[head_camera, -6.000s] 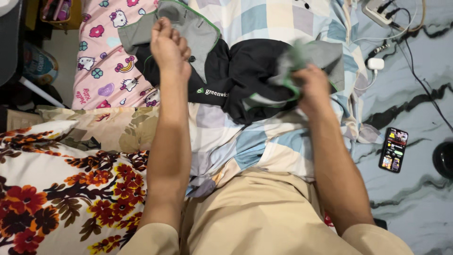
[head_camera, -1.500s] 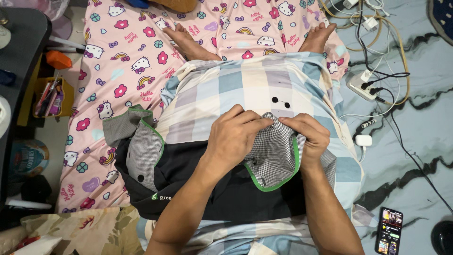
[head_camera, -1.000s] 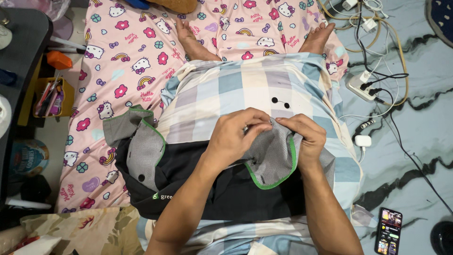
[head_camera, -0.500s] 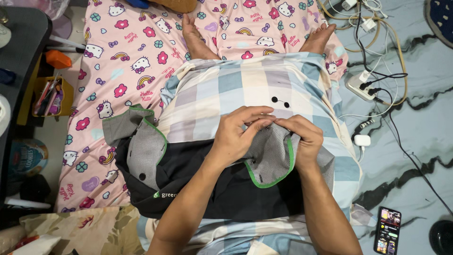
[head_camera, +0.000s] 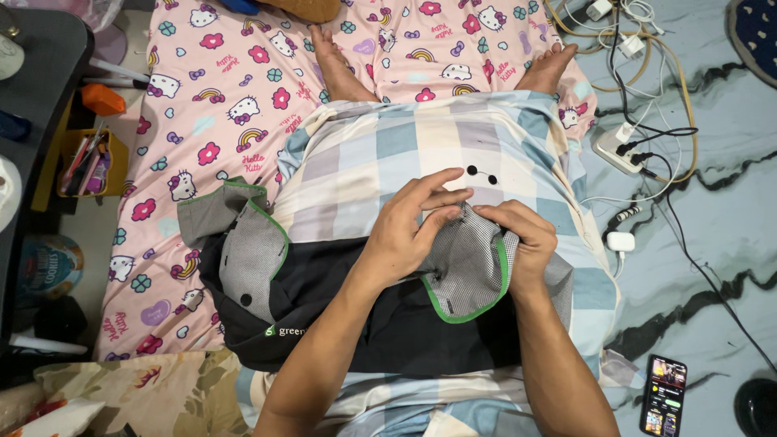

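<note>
A black garment is seen with a grey checked lining edged in bright green. A checked blanket in pale blue, cream and grey squares is spread beneath it, marked with two small black dots. A pink sheet is patterned with white cartoon cats, rainbows, hearts and flowers. A floral cloth in beige and red is shown at the lower left. The floor is marbled grey with dark veins. An orange bin is shown at the left.

This was a home bedroom. A pink cartoon bedsheet covered the bed, a checked blanket lay over it. A power strip and a phone sat alongside.
</note>
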Demonstrator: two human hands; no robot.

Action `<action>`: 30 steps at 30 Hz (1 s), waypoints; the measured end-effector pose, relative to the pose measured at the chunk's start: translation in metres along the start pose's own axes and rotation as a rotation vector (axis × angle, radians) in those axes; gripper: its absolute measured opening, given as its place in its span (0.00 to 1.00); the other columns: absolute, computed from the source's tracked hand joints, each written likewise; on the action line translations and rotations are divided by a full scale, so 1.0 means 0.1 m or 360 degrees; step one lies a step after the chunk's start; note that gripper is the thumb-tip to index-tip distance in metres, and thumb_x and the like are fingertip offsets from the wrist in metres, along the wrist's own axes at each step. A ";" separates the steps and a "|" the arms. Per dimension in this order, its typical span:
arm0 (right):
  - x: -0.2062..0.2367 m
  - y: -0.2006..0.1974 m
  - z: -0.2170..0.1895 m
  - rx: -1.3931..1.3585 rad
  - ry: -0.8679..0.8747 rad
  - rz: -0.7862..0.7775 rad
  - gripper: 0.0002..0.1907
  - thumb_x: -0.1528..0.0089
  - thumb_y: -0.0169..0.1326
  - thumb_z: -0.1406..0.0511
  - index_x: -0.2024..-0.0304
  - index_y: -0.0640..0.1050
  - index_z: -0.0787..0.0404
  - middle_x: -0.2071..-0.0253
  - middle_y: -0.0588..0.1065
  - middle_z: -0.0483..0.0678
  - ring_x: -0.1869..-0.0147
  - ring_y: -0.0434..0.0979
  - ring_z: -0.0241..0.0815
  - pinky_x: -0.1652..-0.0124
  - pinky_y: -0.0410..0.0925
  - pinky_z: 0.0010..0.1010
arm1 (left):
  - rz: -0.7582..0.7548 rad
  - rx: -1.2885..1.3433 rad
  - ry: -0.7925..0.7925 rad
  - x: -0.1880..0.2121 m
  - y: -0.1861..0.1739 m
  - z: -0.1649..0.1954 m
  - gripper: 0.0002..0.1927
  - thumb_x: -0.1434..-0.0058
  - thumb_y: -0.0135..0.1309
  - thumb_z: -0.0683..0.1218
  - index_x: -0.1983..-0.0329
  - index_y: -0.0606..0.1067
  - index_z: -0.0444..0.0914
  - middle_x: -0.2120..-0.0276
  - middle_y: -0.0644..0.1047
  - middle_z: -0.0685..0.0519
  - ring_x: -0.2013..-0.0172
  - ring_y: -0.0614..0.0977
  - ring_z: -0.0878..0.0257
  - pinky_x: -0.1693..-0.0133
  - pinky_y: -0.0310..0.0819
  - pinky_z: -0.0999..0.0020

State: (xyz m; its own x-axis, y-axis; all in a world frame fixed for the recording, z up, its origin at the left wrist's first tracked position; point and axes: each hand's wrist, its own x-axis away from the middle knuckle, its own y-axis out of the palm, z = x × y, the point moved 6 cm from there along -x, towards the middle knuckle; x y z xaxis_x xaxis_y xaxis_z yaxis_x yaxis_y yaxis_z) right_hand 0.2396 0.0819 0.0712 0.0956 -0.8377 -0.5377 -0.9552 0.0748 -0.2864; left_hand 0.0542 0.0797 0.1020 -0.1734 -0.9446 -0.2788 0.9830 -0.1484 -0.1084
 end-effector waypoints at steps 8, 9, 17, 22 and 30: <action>0.01 0.00 -0.01 -0.0001 -0.0023 0.0001 0.15 0.45 0.58 0.76 0.56 0.83 0.68 0.65 0.79 0.49 0.62 0.77 0.36 0.61 0.67 0.24 | 0.0143 -0.0196 -0.0008 0.04 -0.04 -0.07 0.13 0.37 0.61 0.42 0.51 0.75 0.36 0.58 0.86 0.51 0.48 0.86 0.61 0.48 0.79 0.68; 0.02 0.00 -0.01 -0.0009 -0.0025 -0.0003 0.15 0.45 0.58 0.76 0.56 0.83 0.68 0.64 0.79 0.49 0.62 0.77 0.37 0.60 0.67 0.24 | 0.0180 -0.0312 0.0103 0.05 -0.04 -0.03 0.13 0.38 0.63 0.41 0.53 0.75 0.36 0.60 0.86 0.51 0.46 0.85 0.60 0.46 0.76 0.66; 0.03 0.00 -0.01 -0.0021 -0.0004 0.0007 0.14 0.45 0.59 0.76 0.56 0.83 0.69 0.65 0.79 0.49 0.62 0.77 0.36 0.61 0.68 0.24 | 0.0179 -0.0186 0.0116 0.09 -0.02 -0.08 0.09 0.36 0.60 0.39 0.54 0.76 0.35 0.57 0.85 0.51 0.41 0.83 0.58 0.42 0.77 0.65; 0.04 -0.01 0.01 -0.0049 0.0019 0.0013 0.14 0.44 0.58 0.76 0.56 0.83 0.68 0.64 0.79 0.49 0.62 0.78 0.36 0.60 0.68 0.23 | 0.0199 -0.0329 0.0242 0.09 -0.04 -0.05 0.07 0.36 0.61 0.38 0.55 0.77 0.34 0.58 0.86 0.49 0.43 0.84 0.56 0.44 0.76 0.65; 0.04 0.00 0.04 -0.0049 0.0076 -0.0018 0.14 0.44 0.59 0.76 0.56 0.84 0.67 0.63 0.78 0.47 0.60 0.77 0.35 0.58 0.68 0.23 | 0.0178 0.0656 -0.0300 0.07 -0.02 -0.38 0.11 0.33 0.58 0.42 0.53 0.76 0.29 0.57 0.84 0.44 0.52 0.86 0.62 0.50 0.80 0.71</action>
State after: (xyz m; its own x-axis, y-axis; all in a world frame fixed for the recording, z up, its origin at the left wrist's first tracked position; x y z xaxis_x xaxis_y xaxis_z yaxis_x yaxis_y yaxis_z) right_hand 0.2414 0.0801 0.0659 0.0936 -0.8634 -0.4957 -0.9623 0.0492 -0.2674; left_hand 0.0490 0.0844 0.0635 -0.0886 -0.9925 -0.0845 0.9439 -0.1108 0.3111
